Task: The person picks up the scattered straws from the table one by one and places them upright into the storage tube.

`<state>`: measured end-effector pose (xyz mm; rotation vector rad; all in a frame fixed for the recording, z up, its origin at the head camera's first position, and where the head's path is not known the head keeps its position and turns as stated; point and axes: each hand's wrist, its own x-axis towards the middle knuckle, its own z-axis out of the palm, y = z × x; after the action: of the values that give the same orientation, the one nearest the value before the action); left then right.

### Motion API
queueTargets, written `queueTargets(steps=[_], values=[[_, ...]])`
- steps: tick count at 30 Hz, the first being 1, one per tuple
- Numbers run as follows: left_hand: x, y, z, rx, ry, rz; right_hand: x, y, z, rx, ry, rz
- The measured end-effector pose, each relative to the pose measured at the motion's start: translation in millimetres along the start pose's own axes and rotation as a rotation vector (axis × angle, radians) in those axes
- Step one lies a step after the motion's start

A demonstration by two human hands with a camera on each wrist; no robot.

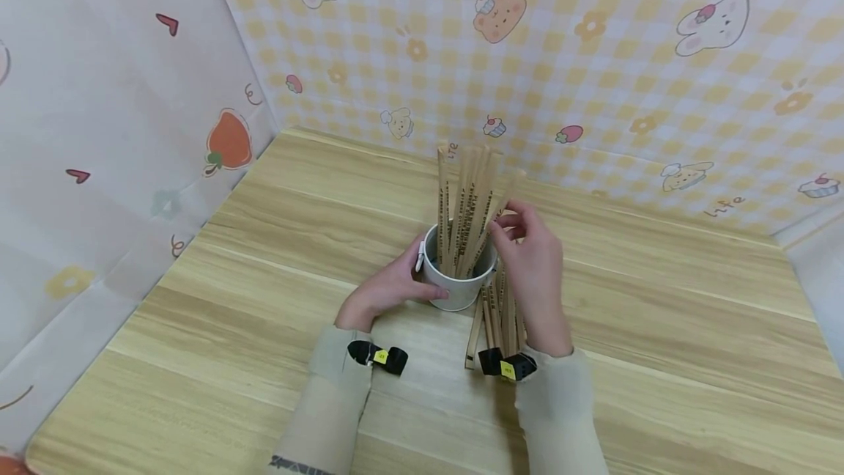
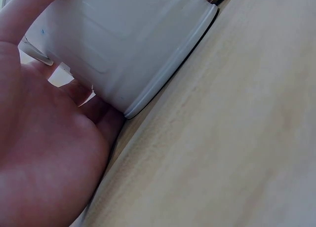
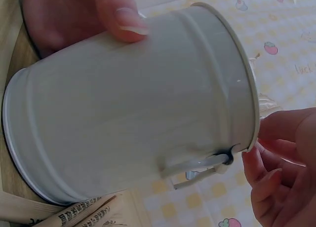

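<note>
Left hand grips a white bucket while right hand pinches one of its paper-wrapped chopstick packets

Nearest are two pale sleeves, each with a black wrist strap bearing a yellow label. Between the forearms, toward the right one, several loose packets lie on the wood-grain table, partly hidden by the right hand and wrist. They fan out just beside the bucket, their far ends near its base.

The bucket stands upright on the table. The left hand curls round its left side, thumb across the near wall and the other fingers behind. In the right wrist view, a white loop fitting hangs below the rim.

At the bucket's right rim, the right thumb and forefinger pinch the rightmost packet, which leans outward to the right. The other packets in the bucket stand close together, printed with dark lettering and rising well above the rim; one group leans apart at the left.

Beyond the table's far edge rises a yellow-and-white checked backdrop with cartoon bears, rabbits, cupcakes and strawberries. A pale side panel with red hearts stands at the left.
</note>
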<state>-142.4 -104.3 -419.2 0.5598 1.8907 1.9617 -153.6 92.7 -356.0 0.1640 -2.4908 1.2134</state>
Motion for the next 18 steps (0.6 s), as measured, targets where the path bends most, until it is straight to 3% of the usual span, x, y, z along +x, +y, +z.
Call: queueTargets(steps=[8, 18], values=[[-0.5, 1.6, 0.8, 0.002, -0.004, -0.002, -0.3, 2, 1, -0.014, -0.061, 0.022], [-0.4, 1.5, 1.5, -0.014, 0.002, -0.012, 2.6, 4, -12, 0.021, -0.135, 0.142]])
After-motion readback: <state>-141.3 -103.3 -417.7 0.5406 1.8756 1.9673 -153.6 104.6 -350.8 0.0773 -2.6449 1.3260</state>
